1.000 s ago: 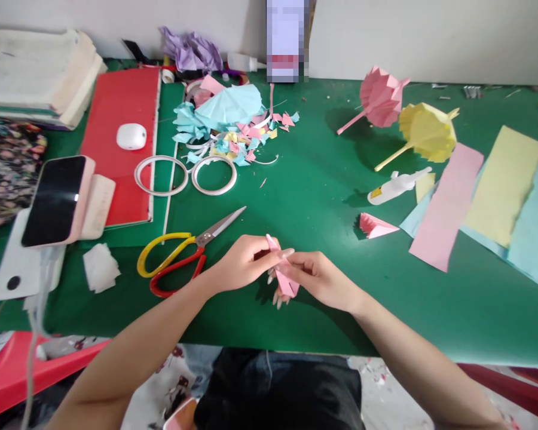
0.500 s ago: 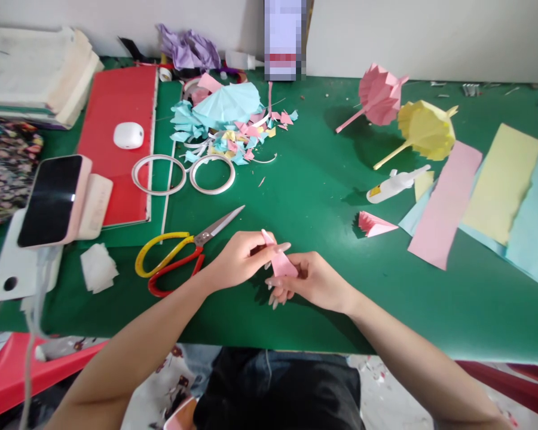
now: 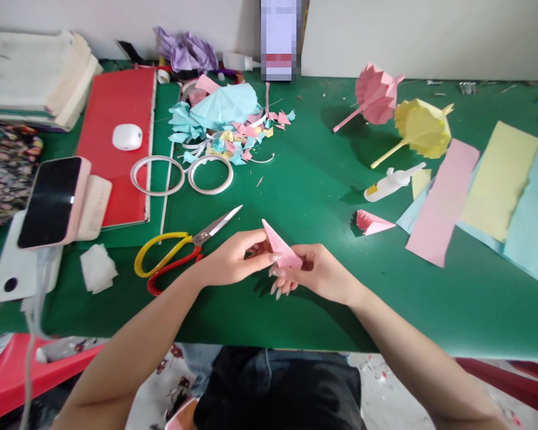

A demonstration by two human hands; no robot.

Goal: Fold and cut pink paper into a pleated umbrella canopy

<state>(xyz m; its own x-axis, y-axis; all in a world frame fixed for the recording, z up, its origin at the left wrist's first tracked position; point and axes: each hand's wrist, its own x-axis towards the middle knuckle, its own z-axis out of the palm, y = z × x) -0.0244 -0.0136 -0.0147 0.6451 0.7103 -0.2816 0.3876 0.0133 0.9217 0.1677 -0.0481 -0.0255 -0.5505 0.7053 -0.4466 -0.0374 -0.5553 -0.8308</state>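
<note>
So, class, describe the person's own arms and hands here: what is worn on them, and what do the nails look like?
The left hand and right hand are both ungloved. The forearms are bare, with no sleeves, watch or bracelet in view. The visible nails are long, with tapered tips. Black clothing shows at the person's lap.

Left hand (image 3: 233,257) near right hand (image 3: 325,272)

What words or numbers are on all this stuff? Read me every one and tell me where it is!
None can be read here.
White bottle: its yellow label is too small to read.
Upright screen: blurred out, even its red band.
Folded pink paper: no writing that I can make out.
</note>
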